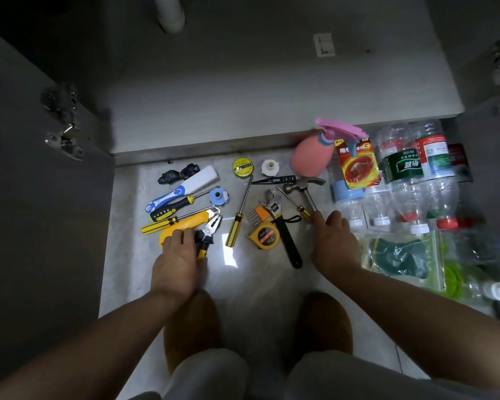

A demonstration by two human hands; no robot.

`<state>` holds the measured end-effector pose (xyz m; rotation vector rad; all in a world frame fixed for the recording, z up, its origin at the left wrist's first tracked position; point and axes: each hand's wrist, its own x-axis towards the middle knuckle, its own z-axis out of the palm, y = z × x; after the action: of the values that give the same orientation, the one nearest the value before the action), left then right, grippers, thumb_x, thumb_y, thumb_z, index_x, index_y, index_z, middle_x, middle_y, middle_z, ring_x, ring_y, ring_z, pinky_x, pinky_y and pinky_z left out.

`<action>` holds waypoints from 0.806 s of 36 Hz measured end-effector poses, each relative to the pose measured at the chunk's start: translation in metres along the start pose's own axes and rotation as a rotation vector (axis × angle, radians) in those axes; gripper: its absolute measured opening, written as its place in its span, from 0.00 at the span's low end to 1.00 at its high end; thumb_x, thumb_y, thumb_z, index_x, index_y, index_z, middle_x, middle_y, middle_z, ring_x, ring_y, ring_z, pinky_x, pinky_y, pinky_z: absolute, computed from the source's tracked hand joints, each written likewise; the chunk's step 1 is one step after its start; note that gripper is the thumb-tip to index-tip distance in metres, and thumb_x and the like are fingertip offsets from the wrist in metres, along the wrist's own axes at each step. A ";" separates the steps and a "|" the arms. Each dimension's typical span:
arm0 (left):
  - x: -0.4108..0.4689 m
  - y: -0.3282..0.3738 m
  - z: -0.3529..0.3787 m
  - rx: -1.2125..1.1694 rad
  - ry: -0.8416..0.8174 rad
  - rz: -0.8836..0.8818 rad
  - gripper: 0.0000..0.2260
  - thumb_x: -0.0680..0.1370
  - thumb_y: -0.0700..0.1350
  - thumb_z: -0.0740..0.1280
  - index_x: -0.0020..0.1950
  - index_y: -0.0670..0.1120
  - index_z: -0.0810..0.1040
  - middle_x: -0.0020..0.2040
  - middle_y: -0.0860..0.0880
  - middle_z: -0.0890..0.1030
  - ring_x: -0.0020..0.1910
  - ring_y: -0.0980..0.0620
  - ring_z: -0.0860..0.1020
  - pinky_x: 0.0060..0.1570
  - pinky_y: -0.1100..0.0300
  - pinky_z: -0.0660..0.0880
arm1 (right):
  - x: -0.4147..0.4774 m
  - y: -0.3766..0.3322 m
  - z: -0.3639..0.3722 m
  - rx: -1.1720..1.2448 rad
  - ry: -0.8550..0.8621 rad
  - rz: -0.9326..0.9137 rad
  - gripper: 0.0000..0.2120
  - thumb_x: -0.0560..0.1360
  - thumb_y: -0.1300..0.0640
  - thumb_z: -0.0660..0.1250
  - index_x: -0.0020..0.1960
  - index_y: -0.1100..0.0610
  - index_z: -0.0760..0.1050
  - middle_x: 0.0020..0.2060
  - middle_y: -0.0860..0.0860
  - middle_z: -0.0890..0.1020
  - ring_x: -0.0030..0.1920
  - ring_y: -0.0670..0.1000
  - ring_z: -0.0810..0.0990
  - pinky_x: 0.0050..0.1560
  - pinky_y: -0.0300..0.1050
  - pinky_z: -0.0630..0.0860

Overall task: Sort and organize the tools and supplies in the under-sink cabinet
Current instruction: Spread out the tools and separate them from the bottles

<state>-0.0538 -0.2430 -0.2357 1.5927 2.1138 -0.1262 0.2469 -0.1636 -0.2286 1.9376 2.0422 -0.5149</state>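
Left hand (175,255) fingers curled over the yellow utility knife (185,223) beside the pliers (210,229), right hand (334,241) fingers clamped on the hammer (302,187) handle, both tools on the floor (251,287) before the open cabinet (243,96), near a tape roll (242,167) marked "ELECTRICAL TAPE" and a tape measure (267,236) marked "2m".

Readable text, items on the floor:

- Round yellow roll of tape with a black core (242,168): dark print on the face reads "ELEC TAPE", "ELECTRICAL" and "TAPE".
- Square yellow-and-black tape measure (267,237): "2m" in large characters on its red disc. The smaller line of print beside it is too fine to read.
- Flat red-and-yellow packet (355,166): white Chinese characters along the top, not resolved. The yellow mark at the upper right corner is a "5" or an "S".
- Clear plastic bottle with a dark green label (403,168): large white Chinese characters, upside down to the camera.
- Clear plastic bottle with a red, white and green label (430,157): fine print only, illegible.
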 end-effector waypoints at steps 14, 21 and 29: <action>0.001 0.004 -0.001 0.001 -0.012 -0.014 0.23 0.76 0.50 0.71 0.67 0.47 0.68 0.64 0.45 0.72 0.62 0.44 0.70 0.47 0.48 0.79 | 0.004 -0.020 0.000 0.258 -0.160 0.000 0.26 0.72 0.59 0.70 0.68 0.53 0.68 0.62 0.57 0.66 0.62 0.60 0.70 0.53 0.55 0.78; 0.000 0.004 -0.004 0.004 -0.028 -0.001 0.23 0.77 0.50 0.71 0.68 0.47 0.68 0.65 0.45 0.72 0.63 0.44 0.70 0.49 0.48 0.79 | -0.004 -0.016 0.011 0.225 -0.099 -0.098 0.31 0.69 0.59 0.74 0.69 0.53 0.66 0.62 0.54 0.68 0.59 0.55 0.69 0.51 0.49 0.78; 0.009 0.003 -0.020 0.087 -0.042 0.065 0.21 0.77 0.53 0.70 0.67 0.49 0.71 0.62 0.47 0.74 0.62 0.45 0.73 0.45 0.49 0.77 | -0.004 0.004 0.006 0.312 -0.050 -0.193 0.23 0.73 0.58 0.70 0.65 0.54 0.67 0.58 0.53 0.71 0.54 0.54 0.74 0.46 0.49 0.77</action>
<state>-0.0592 -0.2269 -0.2211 1.6915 2.0481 -0.2299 0.2511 -0.1699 -0.2329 1.8717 2.2392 -0.9686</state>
